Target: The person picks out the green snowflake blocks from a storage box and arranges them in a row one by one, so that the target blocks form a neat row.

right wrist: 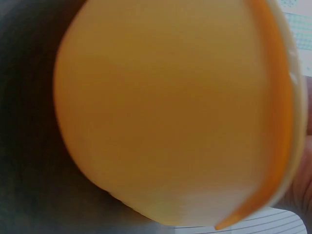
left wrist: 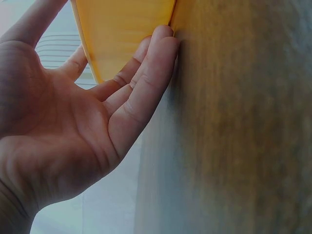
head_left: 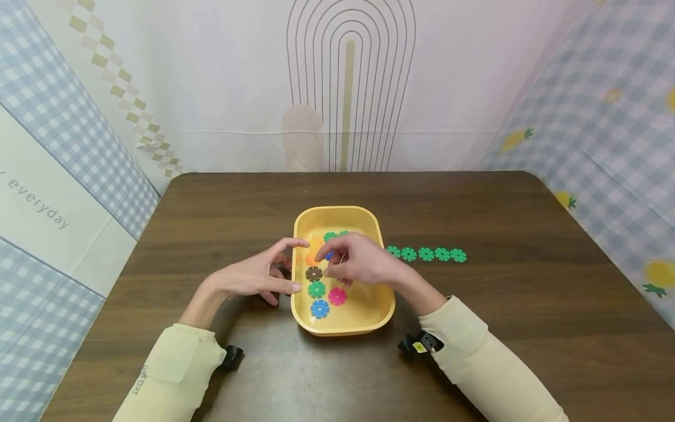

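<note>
A yellow plastic basin (head_left: pixel 344 329) stands on the table with several notched flower-shaped discs inside. My left hand (head_left: pixel 258 272) holds its left side: thumb and index tip lie over the rim, and the other fingers rest against the outer wall (left wrist: pixel 117 29). Over the inside hovers my right hand (head_left: pixel 364 258), index finger and thumb bent and apart, with no disc visible between them. Nearest its fingertips are a brown disc (head_left: pixel 313 274), orange discs (head_left: pixel 312 258) and a partly covered blue disc (head_left: pixel 329 255). Green (head_left: pixel 316 289), pink (head_left: pixel 337 296) and light blue (head_left: pixel 319 309) discs lie nearer the front.
Right of the basin, several green discs (head_left: pixel 425 254) lie in a straight row on the brown wooden table (head_left: pixel 501 328). Patterned cloth (head_left: pixel 221 70) hangs behind the table and at both sides. The right wrist view is mostly filled by the basin's outer wall (right wrist: pixel 165 112).
</note>
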Demonstrator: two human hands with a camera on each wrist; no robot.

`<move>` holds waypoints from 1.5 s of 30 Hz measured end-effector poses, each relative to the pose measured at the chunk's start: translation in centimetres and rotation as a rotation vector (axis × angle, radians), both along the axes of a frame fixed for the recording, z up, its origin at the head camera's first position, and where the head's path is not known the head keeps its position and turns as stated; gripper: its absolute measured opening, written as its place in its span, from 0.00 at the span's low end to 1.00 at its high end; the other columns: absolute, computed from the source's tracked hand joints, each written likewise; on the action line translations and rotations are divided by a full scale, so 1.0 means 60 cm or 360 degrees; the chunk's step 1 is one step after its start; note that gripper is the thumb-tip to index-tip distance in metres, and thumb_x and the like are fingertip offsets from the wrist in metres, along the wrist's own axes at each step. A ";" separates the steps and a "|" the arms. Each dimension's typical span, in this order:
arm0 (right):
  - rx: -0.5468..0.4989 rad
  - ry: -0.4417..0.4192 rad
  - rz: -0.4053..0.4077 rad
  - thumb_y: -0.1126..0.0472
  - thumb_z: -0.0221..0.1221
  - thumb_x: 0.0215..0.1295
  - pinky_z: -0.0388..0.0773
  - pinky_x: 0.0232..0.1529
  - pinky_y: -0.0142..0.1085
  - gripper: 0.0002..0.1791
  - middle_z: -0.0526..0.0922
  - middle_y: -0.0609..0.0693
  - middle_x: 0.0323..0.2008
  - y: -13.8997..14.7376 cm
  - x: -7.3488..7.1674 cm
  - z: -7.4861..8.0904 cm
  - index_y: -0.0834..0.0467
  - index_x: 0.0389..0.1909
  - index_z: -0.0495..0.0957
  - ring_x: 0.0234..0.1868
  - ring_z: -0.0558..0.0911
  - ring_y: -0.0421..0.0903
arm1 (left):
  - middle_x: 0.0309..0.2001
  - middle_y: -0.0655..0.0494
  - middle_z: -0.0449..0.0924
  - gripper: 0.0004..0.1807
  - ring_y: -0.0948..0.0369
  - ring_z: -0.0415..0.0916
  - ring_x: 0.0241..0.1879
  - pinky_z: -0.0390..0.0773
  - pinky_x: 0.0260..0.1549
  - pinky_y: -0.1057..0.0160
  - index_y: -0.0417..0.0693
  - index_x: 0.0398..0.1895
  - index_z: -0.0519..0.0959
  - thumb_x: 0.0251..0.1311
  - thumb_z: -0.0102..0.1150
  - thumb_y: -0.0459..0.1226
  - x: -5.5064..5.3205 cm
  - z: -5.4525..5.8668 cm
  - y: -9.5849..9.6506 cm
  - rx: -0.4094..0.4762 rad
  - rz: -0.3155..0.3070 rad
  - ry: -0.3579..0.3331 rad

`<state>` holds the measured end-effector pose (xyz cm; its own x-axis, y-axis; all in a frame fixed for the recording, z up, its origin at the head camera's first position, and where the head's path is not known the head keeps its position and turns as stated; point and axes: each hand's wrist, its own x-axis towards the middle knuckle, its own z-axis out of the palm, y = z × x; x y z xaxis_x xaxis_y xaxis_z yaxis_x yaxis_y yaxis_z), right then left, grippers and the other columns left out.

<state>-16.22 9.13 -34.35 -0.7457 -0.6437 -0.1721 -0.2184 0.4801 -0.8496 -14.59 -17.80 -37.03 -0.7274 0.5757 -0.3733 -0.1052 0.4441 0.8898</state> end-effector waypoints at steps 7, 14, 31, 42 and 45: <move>0.0085 0.0033 0.0028 0.68 0.66 0.69 0.83 0.29 0.34 0.12 0.83 0.50 0.30 -0.012 -0.001 -0.021 0.61 0.51 0.86 0.21 0.81 0.42 | 0.61 0.36 0.66 0.46 0.50 0.84 0.48 0.89 0.40 0.46 0.68 0.79 0.53 0.66 0.72 0.45 0.000 0.001 0.000 0.0003 0.0002 -0.0008; 0.0143 0.0060 0.0044 0.69 0.67 0.66 0.76 0.26 0.31 0.12 0.83 0.49 0.28 -0.019 -0.002 -0.035 0.59 0.49 0.87 0.21 0.78 0.40 | 0.60 0.36 0.67 0.46 0.50 0.85 0.49 0.89 0.40 0.47 0.67 0.80 0.53 0.67 0.72 0.45 0.000 0.001 0.000 0.0005 -0.0001 0.0000; 0.0410 0.0122 0.0017 0.64 0.74 0.63 0.71 0.30 0.33 0.10 0.80 0.48 0.30 -0.036 0.002 -0.046 0.50 0.43 0.89 0.29 0.76 0.44 | 0.59 0.37 0.68 0.46 0.50 0.85 0.48 0.89 0.38 0.47 0.67 0.80 0.52 0.67 0.72 0.45 -0.002 0.000 0.000 0.0015 -0.0011 0.0006; 0.0459 0.0176 0.0032 0.61 0.76 0.61 0.71 0.30 0.33 0.11 0.80 0.49 0.30 -0.039 0.003 -0.046 0.49 0.44 0.89 0.30 0.77 0.46 | 0.61 0.37 0.68 0.46 0.50 0.85 0.48 0.89 0.39 0.47 0.67 0.80 0.52 0.67 0.71 0.45 -0.002 0.001 0.001 -0.0003 -0.0012 0.0010; 0.0468 0.0181 0.0032 0.61 0.76 0.62 0.72 0.30 0.34 0.11 0.80 0.48 0.30 -0.039 0.003 -0.047 0.48 0.44 0.89 0.31 0.77 0.46 | 0.61 0.37 0.68 0.46 0.50 0.84 0.49 0.89 0.39 0.47 0.67 0.80 0.52 0.67 0.71 0.45 -0.002 0.001 0.001 -0.0005 -0.0012 0.0005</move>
<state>-16.06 6.78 -37.19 -0.7586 -0.5932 -0.2694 -0.3157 0.6963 -0.6445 -14.74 -17.75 -36.99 -0.7241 0.5802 -0.3730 -0.0992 0.4475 0.8887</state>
